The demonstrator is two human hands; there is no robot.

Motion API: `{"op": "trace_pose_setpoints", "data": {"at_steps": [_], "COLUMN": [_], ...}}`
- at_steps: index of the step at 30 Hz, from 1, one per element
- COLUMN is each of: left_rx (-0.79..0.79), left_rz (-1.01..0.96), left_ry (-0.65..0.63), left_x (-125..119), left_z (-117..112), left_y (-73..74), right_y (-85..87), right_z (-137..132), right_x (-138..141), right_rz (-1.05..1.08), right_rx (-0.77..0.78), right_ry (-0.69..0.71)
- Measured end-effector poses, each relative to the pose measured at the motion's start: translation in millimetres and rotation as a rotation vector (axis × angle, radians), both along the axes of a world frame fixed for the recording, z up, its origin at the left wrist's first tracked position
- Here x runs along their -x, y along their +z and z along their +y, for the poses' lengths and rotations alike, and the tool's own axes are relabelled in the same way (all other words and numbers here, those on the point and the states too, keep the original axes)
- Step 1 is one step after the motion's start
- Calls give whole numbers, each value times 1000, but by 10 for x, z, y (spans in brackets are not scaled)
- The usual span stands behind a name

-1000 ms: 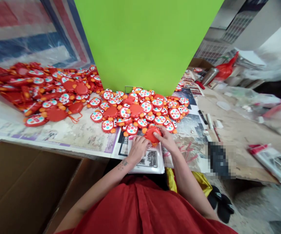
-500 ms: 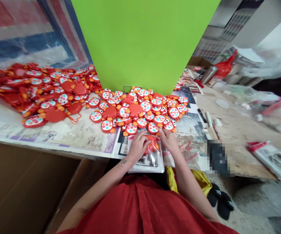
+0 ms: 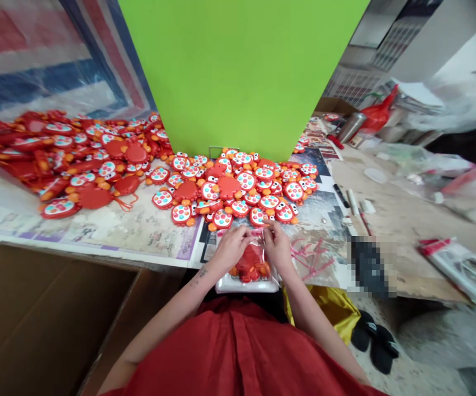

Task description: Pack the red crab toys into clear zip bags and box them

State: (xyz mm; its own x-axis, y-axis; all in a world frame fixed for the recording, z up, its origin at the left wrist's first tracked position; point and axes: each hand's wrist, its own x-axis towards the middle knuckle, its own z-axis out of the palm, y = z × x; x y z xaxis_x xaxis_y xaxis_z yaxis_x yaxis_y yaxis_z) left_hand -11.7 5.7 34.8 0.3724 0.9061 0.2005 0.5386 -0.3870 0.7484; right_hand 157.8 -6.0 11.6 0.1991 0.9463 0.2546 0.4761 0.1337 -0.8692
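Observation:
A red crab-shaped toy (image 3: 251, 263) lies inside a clear plastic bag (image 3: 226, 285) at the table's front edge, with its orange claws toward my body. My left hand (image 3: 233, 246) is closed on the bag's upper left edge, near a pink strip. At the upper right edge, the thumb and fingers of my right hand (image 3: 278, 246) pinch the bag's film. Just beyond my hands lies a heap of crab toys (image 3: 230, 188), many showing white bellies with coloured dots.
A larger pile of crab toys (image 3: 93, 165) spreads to the left. A green panel (image 3: 242, 71) rises behind the heap. An open cardboard box (image 3: 44, 319) stands at lower left. Pink strips (image 3: 313, 258), pens (image 3: 352, 202) and a packet (image 3: 460, 272) lie to the right.
The crab toy has slid down the bag toward my body. My right hand has shifted slightly left and both hands are now at the bag's upper edge.

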Motion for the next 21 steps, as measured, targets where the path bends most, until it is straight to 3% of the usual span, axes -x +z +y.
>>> {"op": "trace_pose_setpoints", "data": {"at_steps": [3, 5, 8, 11, 16, 21], "left_rx": [-64, 67, 368, 514, 591, 526], "left_rz": [-163, -305, -472, -566, -621, -518], "left_ry": [195, 253, 198, 107, 130, 87], "left_x": [83, 137, 181, 182, 139, 88], "left_z": [-7, 14, 62, 91, 57, 14], "left_y": [-61, -135, -236, -273, -202, -55], "right_y": [44, 81, 129, 146, 184, 316], "right_z": [-34, -60, -84, -77, -34, -6], "right_x": [10, 17, 31, 20, -34, 74], "right_rz": [72, 113, 157, 158, -156, -448], "right_rx": [-55, -84, -120, -126, -267, -427], "right_ry": [-14, -19, -24, -18, -41, 143]}}
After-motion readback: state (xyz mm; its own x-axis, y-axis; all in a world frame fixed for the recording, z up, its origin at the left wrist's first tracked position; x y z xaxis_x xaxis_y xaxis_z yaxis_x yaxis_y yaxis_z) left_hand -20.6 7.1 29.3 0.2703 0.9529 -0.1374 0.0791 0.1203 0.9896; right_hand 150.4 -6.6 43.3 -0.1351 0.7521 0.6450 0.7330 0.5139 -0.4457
